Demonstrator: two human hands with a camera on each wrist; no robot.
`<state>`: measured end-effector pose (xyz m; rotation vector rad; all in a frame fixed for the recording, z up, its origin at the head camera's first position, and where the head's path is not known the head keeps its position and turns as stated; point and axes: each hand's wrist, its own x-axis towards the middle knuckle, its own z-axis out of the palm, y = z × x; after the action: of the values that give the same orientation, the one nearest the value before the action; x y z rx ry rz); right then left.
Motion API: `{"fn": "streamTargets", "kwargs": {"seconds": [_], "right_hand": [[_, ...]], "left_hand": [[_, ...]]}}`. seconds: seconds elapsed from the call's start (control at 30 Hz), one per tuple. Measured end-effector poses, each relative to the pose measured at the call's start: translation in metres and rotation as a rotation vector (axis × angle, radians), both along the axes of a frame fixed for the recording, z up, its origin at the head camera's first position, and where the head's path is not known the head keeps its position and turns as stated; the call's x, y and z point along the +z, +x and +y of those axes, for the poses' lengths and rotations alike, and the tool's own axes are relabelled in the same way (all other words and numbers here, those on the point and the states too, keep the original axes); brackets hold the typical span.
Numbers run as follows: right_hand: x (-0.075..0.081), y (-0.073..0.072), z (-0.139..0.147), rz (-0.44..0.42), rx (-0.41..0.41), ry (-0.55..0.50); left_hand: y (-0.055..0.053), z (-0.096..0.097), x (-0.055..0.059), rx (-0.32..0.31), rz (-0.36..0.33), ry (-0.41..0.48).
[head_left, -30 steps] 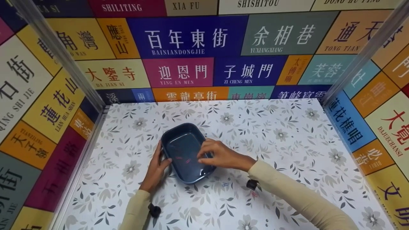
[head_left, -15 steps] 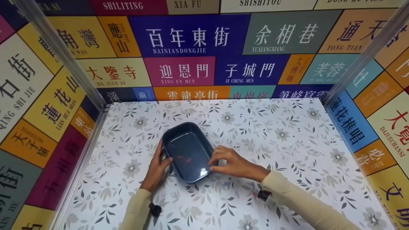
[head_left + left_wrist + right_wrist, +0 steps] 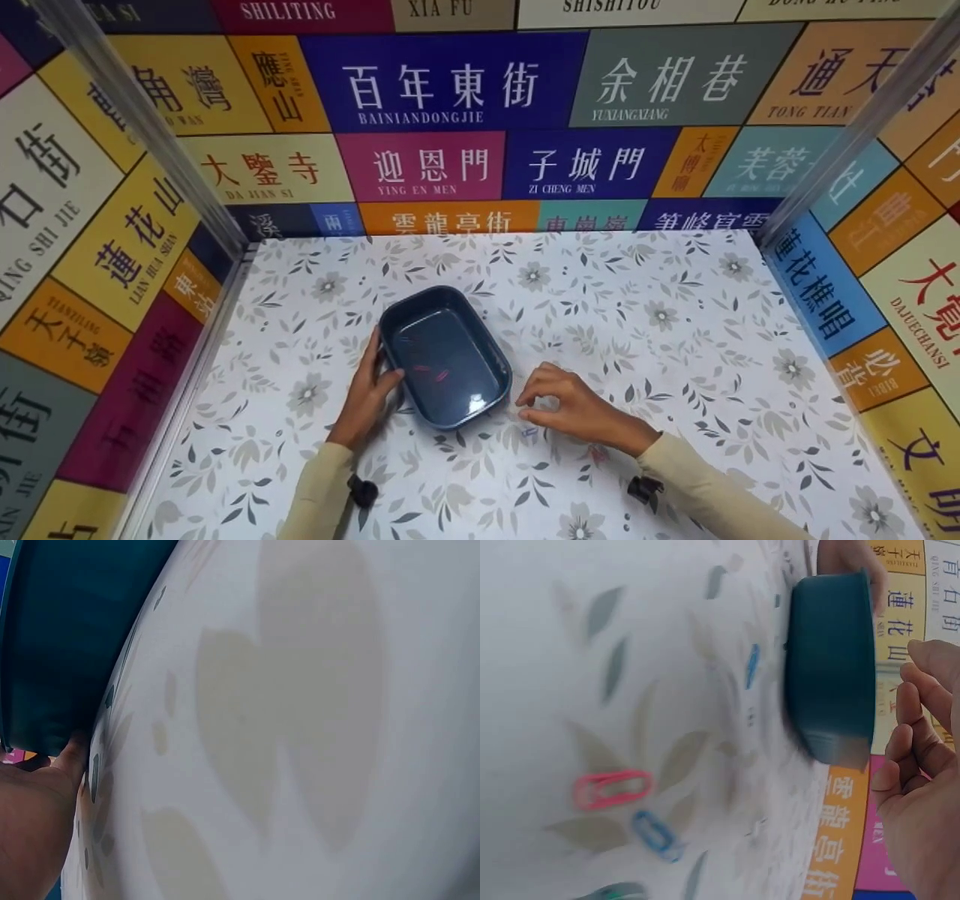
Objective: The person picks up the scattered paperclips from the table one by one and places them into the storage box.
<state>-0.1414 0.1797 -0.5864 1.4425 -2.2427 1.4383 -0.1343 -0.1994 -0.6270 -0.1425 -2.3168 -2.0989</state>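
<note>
Panels of place-name signs [image 3: 442, 90] rise behind the dish and on both sides of it, and a white flower-patterned tabletop [image 3: 675, 360] spreads beneath it. The rectangular dark-blue dish [image 3: 454, 341] sits upright; slim pink paperclips [image 3: 441, 376] lie on its floor, with fainter reddish marks farther in — too small to name. The left hand [image 3: 365, 390] rests against the dish's left outer wall, thumb and fingers spread wide along it. The right hand [image 3: 574, 409] hovers just off the dish's right side, fingers loosely bent, a narrow gap at the thumb and nothing seen in it. To the dish's right lie a blue paperclip [image 3: 752, 666] near it and, farther off — side by side — a pink paperclip [image 3: 613, 788] and a second blue one [image 3: 657, 835].
</note>
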Motion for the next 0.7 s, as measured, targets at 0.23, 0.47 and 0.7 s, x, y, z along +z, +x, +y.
{"fn": "streamTargets", "kwargs": {"seconds": [0.23, 0.47, 0.7], "right_hand": [[-0.017, 0.001, 0.013, 0.088, -0.024, 0.006], [-0.028, 0.003, 0.023, 0.058, -0.057, 0.042], [-0.038, 0.005, 0.028, 0.039, -0.065, 0.052]], "left_hand": [[0.0, 0.0, 0.0, 0.007, -0.016, 0.008], [-0.001, 0.0, 0.0, 0.006, -0.005, 0.017], [0.0, 0.0, 0.0, -0.001, -0.007, 0.003]]}}
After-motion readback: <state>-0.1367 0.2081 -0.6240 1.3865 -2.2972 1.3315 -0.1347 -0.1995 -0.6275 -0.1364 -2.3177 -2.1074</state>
